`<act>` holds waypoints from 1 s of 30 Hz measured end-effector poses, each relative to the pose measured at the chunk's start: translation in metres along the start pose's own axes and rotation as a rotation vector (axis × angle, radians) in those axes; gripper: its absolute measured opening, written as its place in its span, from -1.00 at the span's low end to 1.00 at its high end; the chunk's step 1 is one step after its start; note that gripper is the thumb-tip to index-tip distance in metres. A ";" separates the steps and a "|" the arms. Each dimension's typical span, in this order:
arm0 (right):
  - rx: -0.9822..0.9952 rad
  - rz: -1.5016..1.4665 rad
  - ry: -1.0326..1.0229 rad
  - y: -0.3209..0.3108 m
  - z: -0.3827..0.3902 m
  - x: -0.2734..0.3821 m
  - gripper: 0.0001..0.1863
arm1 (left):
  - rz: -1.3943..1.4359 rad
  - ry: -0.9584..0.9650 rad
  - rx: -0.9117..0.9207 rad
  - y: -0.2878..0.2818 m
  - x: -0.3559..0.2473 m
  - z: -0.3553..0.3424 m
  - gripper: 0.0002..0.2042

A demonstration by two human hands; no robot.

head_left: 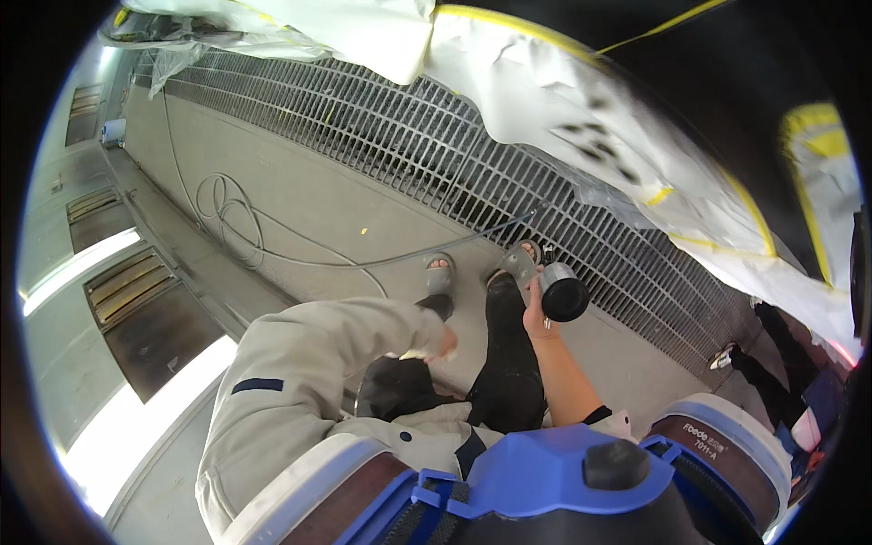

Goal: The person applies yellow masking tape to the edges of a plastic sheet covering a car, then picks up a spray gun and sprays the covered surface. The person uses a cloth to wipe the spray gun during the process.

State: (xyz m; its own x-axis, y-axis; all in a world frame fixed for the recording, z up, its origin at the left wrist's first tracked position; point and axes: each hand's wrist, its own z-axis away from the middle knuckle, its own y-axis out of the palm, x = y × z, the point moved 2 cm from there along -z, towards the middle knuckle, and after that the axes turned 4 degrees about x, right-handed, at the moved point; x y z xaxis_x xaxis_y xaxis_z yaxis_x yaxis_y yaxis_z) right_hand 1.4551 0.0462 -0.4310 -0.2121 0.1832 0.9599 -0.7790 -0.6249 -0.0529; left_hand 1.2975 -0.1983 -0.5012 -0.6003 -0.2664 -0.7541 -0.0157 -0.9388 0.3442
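Observation:
My right hand (538, 318) grips a spray gun (561, 289) with a silver body and a round black end facing up, held out beside my right leg over my sandaled feet. My left hand (440, 341) is bent in near my waist at the end of a pale sleeve, fingers curled and partly hidden by the sleeve. Something pale shows at it, too small and blurred to name. A blue respirator (554, 468) with two round filters fills the bottom of the view.
A metal floor grate (381, 136) runs beside masked panels (518, 73) wrapped in white sheeting and yellow tape. A grey hose (318, 263) loops over the concrete floor (272, 200). Wall panels (145, 318) with lights are at left. Another person's dark legs (781, 363) show at right.

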 end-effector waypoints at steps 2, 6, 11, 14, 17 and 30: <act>-0.075 0.218 -0.145 0.021 -0.023 -0.011 -0.66 | -0.015 -0.090 -0.113 -0.065 0.043 -0.028 -0.78; -0.075 -0.270 0.004 0.044 -0.059 -0.059 -0.69 | 0.027 -0.205 -0.480 -0.182 0.099 -0.040 -0.73; 0.048 0.034 -0.236 0.026 -0.104 -0.119 -0.74 | 0.147 -0.474 -0.872 -0.265 0.150 -0.052 -0.67; 0.188 0.300 -0.262 0.003 -0.122 -0.125 -0.78 | 0.207 -0.589 -0.861 -0.307 0.178 -0.074 -0.57; 0.117 -0.045 0.041 -0.015 -0.124 -0.112 -0.79 | 0.100 -0.669 -0.933 -0.334 0.204 -0.106 -0.49; -0.272 -0.232 -0.199 -0.052 -0.101 -0.054 -0.78 | -0.140 -0.504 -1.103 -0.372 0.213 -0.141 -0.53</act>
State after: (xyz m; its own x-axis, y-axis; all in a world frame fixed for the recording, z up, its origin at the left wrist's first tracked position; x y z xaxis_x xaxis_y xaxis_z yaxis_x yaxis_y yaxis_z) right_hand 1.4474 0.1455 -0.5083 0.0849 0.1280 0.9881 -0.9262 -0.3555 0.1256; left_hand 1.2880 0.0639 -0.8687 -0.8946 -0.2633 -0.3611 0.4348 -0.6994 -0.5672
